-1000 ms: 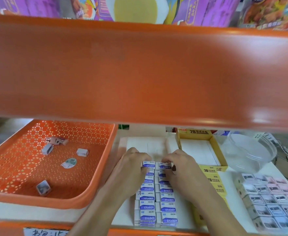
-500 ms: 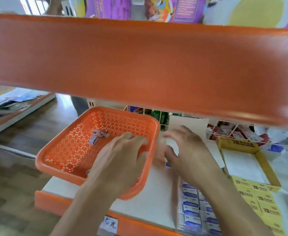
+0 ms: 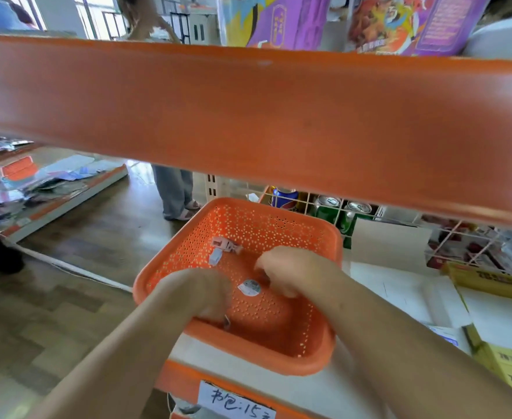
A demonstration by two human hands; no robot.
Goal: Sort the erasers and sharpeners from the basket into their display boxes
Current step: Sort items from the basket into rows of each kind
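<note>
Perforated orange basket (image 3: 318, 358) overhangs left end of shelf (image 3: 188, 353); upper shelf lip (image 3: 248, 116) low overhead; left hand (image 3: 200, 294) and right hand (image 3: 291, 273) inside basket, fingers curled, grip untellable; pink sharpeners (image 3: 223, 244) lie far-left.

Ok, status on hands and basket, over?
Both hands in the orange basket: left hand over a small piece by the near wall, right hand curled mid-floor; grips hidden. Pink sharpeners loose at far end. Nothing in the way.
</note>
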